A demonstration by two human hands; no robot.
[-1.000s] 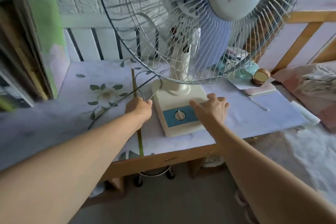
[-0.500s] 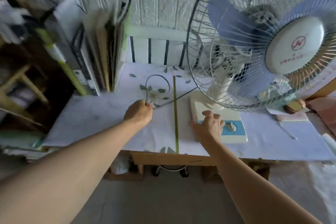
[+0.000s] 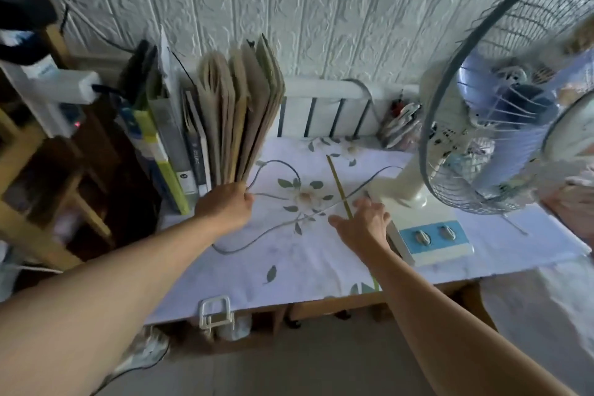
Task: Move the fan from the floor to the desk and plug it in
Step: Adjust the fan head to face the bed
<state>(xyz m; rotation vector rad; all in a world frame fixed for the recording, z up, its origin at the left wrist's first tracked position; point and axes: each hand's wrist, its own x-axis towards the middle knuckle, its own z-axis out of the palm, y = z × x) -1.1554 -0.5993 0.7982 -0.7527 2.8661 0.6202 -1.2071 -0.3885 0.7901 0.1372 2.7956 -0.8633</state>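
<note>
Fan (image 3: pixel 482 145) is standing upright on the right part of the desk (image 3: pixel 321 305), its cream base (image 3: pixel 427 228) sitting on the flowered cloth (image 3: pixel 289 267) with the blue control panel facing the near edge. Its grey cord (image 3: pixel 321 214) is running from the base leftward across the cloth, looping near the middle and curling up toward the left hand (image 3: pixel 225 206). That hand is clenching around the cord just in front of the upright books (image 3: pixel 238 125), which are leaning at the desk's left end. The right hand (image 3: pixel 366 222) is lying released with fingers spread, palm down, just beside the left edge of the base; whether it is touching the base is hard to tell. A thin yellow-green strip (image 3: pixel 339 186) is crossing the cloth between the two hands, passing under the right hand. A white power strip (image 3: pixel 58 87) is hanging on the wooden shelf at far left, well apart from the fan. The plug is hidden.
</note>
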